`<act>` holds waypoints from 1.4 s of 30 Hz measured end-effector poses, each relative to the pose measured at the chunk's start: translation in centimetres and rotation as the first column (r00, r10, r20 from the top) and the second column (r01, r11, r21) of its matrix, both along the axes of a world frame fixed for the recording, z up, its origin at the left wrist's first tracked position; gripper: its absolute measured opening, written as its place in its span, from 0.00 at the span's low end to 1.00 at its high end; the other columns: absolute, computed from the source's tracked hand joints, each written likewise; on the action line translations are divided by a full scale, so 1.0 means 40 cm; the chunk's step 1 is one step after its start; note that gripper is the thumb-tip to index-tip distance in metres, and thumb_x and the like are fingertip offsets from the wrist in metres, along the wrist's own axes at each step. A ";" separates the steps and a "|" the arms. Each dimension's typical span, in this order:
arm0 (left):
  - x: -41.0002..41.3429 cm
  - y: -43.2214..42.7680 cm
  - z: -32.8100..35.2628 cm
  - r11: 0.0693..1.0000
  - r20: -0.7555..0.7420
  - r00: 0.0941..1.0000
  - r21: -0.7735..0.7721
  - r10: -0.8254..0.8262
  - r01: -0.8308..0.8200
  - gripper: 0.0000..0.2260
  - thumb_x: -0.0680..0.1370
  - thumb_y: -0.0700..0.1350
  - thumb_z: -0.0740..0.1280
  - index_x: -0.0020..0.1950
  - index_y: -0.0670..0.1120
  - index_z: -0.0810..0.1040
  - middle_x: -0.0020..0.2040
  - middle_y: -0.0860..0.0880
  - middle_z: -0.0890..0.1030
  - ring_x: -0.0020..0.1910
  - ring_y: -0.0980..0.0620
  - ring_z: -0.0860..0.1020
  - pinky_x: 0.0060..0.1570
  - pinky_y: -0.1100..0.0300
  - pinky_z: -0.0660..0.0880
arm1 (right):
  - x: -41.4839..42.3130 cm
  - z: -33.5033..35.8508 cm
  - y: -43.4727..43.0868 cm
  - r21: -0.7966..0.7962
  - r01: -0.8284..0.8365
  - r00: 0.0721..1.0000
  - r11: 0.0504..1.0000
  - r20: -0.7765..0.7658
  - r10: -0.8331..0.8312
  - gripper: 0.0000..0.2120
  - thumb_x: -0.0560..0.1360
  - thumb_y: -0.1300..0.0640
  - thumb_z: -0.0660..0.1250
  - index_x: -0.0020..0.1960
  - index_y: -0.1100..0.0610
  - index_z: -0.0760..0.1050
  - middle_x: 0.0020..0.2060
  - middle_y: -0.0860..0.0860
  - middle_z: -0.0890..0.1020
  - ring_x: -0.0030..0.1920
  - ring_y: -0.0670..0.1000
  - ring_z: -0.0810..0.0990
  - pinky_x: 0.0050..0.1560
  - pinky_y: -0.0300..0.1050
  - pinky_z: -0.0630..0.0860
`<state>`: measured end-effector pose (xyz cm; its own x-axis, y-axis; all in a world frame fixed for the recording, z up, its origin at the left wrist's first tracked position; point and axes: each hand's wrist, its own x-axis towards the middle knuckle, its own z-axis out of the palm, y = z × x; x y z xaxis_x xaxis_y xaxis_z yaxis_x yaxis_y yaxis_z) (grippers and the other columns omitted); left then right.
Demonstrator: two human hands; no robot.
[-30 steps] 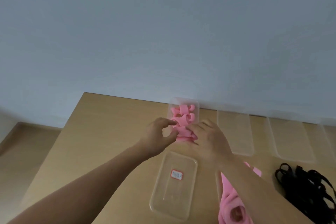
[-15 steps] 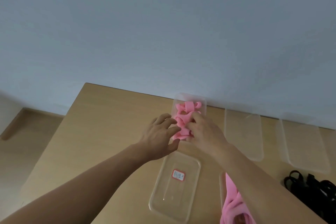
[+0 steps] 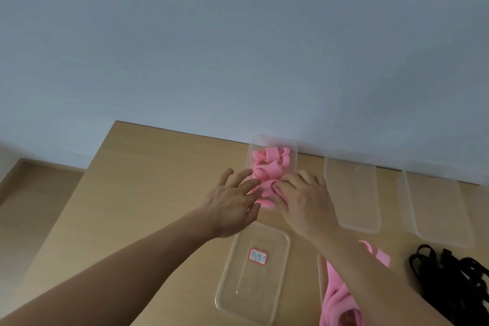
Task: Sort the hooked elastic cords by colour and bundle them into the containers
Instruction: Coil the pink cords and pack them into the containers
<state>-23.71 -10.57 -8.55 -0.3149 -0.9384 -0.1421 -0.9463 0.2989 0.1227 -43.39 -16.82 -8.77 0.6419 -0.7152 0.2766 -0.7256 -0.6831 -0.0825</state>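
**Pink cords being pressed into far container; spring-back risk noted**

Both hands work at the near end of the far clear container (image 3: 272,145), which stands against the wall on the wooden table (image 3: 148,193). The left hand (image 3: 230,204) lies flat with fingers spread, fingertips on the pink cords (image 3: 267,167), gripping nothing. The right hand (image 3: 304,198) presses down with curled fingers on the same bundle; whether it pinches a loop cannot be told, as the fingertips are partly hidden.

Risks, as judged:
- The cords stand in loose loops above the rim. On release of the hands the elastic may spring back and spill over the side.
- The container is light and unheld at its far end; uneven pressure could tip or slide it.
- Hooks are not visible; any that are there may snag neighbouring loops and drag them out.

Count:
- Clear containers or lids: five seen. One holds pink cords, one labelled tray (image 3: 254,272) lies empty near the person, two empty ones (image 3: 352,193) (image 3: 434,206) stand to the right, and one is largely hidden beneath the right forearm.
- Pink cord lots: two, the second heap (image 3: 338,299) at the lower edge.
- Black cord heaps (image 3: 449,278): one, unsorted, at the right.
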 end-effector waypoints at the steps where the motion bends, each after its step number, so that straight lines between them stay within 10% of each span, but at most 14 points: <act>1: 0.000 0.002 -0.001 1.000 0.019 1.000 -0.011 -0.006 0.006 0.23 0.80 0.55 0.51 0.63 0.48 0.80 0.66 0.48 0.78 0.70 0.44 0.71 0.66 0.39 0.69 | -0.005 -0.001 0.007 -0.007 0.000 1.000 1.000 -0.006 -0.001 0.12 0.77 0.45 0.62 0.47 0.49 0.81 0.41 0.43 0.81 0.45 0.52 0.75 0.44 0.48 0.66; 19: -0.012 0.009 0.046 0.997 -0.047 0.999 0.081 0.002 0.001 0.34 0.76 0.62 0.40 0.73 0.48 0.67 0.76 0.49 0.64 0.77 0.44 0.55 0.73 0.44 0.53 | 0.000 0.027 0.091 0.161 0.181 0.983 0.970 -0.060 -0.174 0.22 0.74 0.41 0.57 0.60 0.52 0.78 0.56 0.47 0.79 0.55 0.54 0.76 0.53 0.52 0.73; 28: 0.031 0.114 0.043 0.999 -0.290 0.956 0.007 -0.032 0.036 0.20 0.76 0.50 0.56 0.63 0.46 0.78 0.65 0.46 0.77 0.63 0.42 0.75 0.56 0.48 0.76 | 0.003 0.051 0.253 0.267 0.282 0.921 0.922 0.195 -0.338 0.17 0.73 0.52 0.60 0.56 0.58 0.79 0.52 0.53 0.81 0.51 0.56 0.79 0.48 0.50 0.80; 32: 0.040 0.168 0.017 0.995 -0.377 0.926 0.088 0.000 0.035 0.21 0.77 0.51 0.55 0.63 0.46 0.78 0.62 0.48 0.77 0.61 0.45 0.74 0.61 0.52 0.73 | 0.005 0.033 0.328 0.450 0.466 0.835 0.762 0.061 -0.547 0.11 0.75 0.55 0.67 0.56 0.56 0.78 0.53 0.52 0.80 0.52 0.56 0.80 0.46 0.50 0.78; 36: 0.046 0.198 -0.013 0.981 -0.372 0.926 0.194 0.056 0.018 0.17 0.80 0.46 0.61 0.69 0.47 0.74 0.67 0.49 0.72 0.67 0.48 0.69 0.66 0.60 0.65 | 0.021 0.015 0.372 0.559 0.570 0.795 0.602 -0.191 -0.576 0.21 0.77 0.43 0.61 0.63 0.54 0.72 0.60 0.51 0.75 0.60 0.54 0.75 0.57 0.49 0.73; 42: 0.046 0.223 -0.026 0.955 -0.371 0.919 0.297 0.137 -0.022 0.18 0.80 0.44 0.60 0.70 0.47 0.72 0.70 0.49 0.69 0.68 0.48 0.69 0.67 0.59 0.65 | 0.091 0.009 0.410 0.510 0.744 0.645 0.431 -0.383 -0.661 0.36 0.67 0.29 0.64 0.58 0.58 0.67 0.53 0.54 0.72 0.51 0.54 0.74 0.44 0.45 0.71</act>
